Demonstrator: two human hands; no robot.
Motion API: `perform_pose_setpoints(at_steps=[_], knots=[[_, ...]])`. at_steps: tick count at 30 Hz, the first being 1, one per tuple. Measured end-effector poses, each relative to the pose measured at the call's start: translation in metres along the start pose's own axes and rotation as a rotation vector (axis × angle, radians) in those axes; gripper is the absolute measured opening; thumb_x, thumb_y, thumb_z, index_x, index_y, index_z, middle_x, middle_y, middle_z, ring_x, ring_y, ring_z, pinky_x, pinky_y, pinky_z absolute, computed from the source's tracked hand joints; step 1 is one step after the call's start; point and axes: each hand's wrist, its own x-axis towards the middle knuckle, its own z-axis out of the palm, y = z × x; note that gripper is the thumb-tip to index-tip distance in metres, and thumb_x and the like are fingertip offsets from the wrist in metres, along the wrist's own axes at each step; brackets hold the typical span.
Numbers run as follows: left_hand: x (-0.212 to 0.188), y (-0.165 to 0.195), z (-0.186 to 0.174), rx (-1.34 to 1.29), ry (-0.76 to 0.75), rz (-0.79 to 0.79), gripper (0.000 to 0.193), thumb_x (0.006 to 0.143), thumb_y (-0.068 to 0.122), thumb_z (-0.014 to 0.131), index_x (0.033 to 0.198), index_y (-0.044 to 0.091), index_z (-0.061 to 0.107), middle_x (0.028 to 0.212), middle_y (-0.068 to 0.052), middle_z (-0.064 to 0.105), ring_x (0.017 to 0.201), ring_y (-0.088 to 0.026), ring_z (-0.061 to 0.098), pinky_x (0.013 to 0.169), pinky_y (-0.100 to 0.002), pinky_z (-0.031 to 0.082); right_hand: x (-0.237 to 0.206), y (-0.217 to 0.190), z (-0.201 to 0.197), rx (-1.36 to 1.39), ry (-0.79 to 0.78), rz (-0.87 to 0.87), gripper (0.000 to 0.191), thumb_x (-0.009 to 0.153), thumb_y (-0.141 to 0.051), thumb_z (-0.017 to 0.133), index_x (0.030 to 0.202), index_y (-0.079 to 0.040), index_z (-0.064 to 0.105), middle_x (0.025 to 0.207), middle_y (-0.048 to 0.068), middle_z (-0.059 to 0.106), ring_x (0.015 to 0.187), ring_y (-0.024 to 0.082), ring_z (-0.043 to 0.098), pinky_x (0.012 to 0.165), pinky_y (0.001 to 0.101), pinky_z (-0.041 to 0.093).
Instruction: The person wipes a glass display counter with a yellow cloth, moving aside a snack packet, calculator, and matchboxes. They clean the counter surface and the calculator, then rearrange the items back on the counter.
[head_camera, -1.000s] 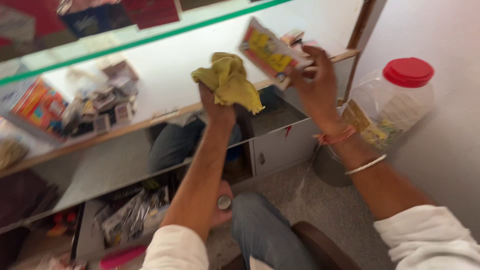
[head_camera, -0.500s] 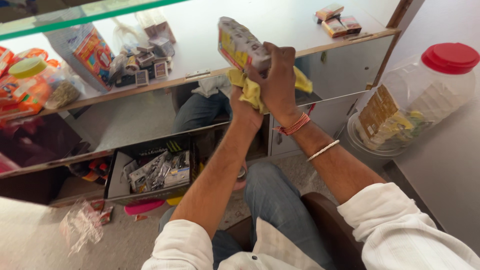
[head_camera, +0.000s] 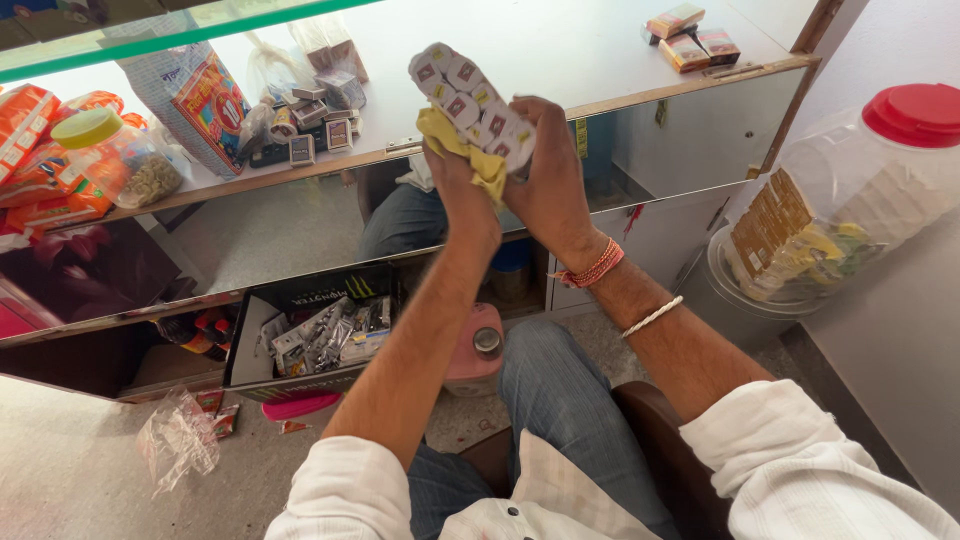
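Moved: both hands now joined, pack raised higher than before.
Left hand (head_camera: 455, 185): presses yellow cloth (head_camera: 470, 150) onto pack.
Right hand (head_camera: 550, 180): clamped on wrapped pack of small boxes (head_camera: 470, 100).
Progress: wiping seems underway; the pack's far side is unseen.

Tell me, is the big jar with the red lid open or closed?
Closed. The red lid sits squarely on top of the clear plastic jar, and the packets inside stay behind its wall.

A long white pack (head_camera: 472, 103) with red squares is up in the middle, orange bags (head_camera: 30, 150) far left, maybe small boxes (head_camera: 688, 35) far right.
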Motion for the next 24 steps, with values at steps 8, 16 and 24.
perform_pose_setpoints(at_steps=[8, 16, 24], knots=[[-0.043, 0.023, 0.021, 1.059, -0.167, 0.682, 0.042, 0.112, 0.024, 0.049, 0.152, 0.012, 0.05, 0.151, -0.019, 0.053, 0.151, -0.043, 0.037, 0.129, -0.057, 0.027, 0.006, 0.008, -0.012, -0.198, -0.063, 0.006, 0.047, 0.094, -0.004, 0.08, 0.134, -0.004, 0.055, 0.125, 0.013, 0.067, 0.115, 0.037, 0.06, 0.1, 0.0465, 0.049], [0.038, 0.055, -0.027, 1.292, -0.371, 0.561, 0.031, 0.106, 0.025, 0.053, 0.131, 0.008, 0.06, 0.128, -0.021, 0.059, 0.124, -0.034, 0.058, 0.106, -0.049, 0.047, 0.008, 0.003, -0.029, 0.045, -0.187, 0.076, 0.057, 0.083, -0.005, 0.083, 0.134, -0.006, 0.057, 0.118, 0.015, 0.067, 0.107, 0.03, 0.065, 0.084, 0.0375, 0.059], [0.058, 0.028, -0.084, 1.258, -0.023, 0.542, 0.037, 0.114, 0.026, 0.04, 0.133, -0.001, 0.056, 0.119, -0.02, 0.06, 0.112, -0.033, 0.061, 0.099, -0.047, 0.052, 0.007, -0.006, -0.017, 0.33, 0.034, 0.287, 0.053, 0.091, -0.009, 0.082, 0.135, -0.003, 0.052, 0.117, 0.01, 0.069, 0.1, 0.012, 0.067, 0.081, 0.0275, 0.059]])
